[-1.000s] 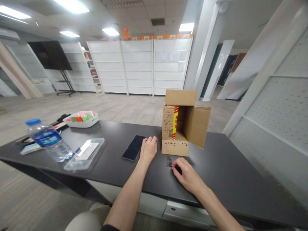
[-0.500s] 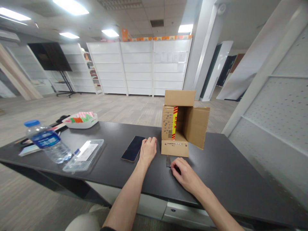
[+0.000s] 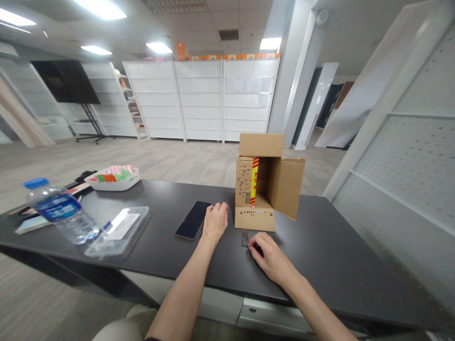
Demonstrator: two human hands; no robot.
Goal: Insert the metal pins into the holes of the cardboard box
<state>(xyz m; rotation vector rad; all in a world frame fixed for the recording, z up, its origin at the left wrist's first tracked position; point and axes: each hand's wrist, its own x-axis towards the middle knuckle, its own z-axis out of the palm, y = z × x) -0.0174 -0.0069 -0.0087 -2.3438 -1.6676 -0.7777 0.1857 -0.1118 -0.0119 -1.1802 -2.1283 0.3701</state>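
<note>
A row of several slim metal pieces (image 3: 245, 238), like nails or screws, lies side by side on the dark table in front of the cardboard box (image 3: 254, 219). My right hand (image 3: 270, 258) rests just right of them, thumb and forefinger bent together at the end of the rightmost piece. Its other fingers are curled under. My left hand (image 3: 215, 222) lies on the table between a black phone (image 3: 193, 220) and the box, fingers bent down and close together; its underside is hidden. The box stands open toward me, with grey dots and holes on its left side and lower flap.
Left of the phone lie a clear plastic case (image 3: 119, 232) and a water bottle (image 3: 64, 213) with a blue cap. Behind them is a white tray (image 3: 115, 183) with colourful packets. The box's side flap (image 3: 286, 189) sticks out to the right.
The whole view has shifted slightly, so everything appears a little further left. Both hands stay in nearly the same places; the right fingertips remain at the end of the metal row.
</note>
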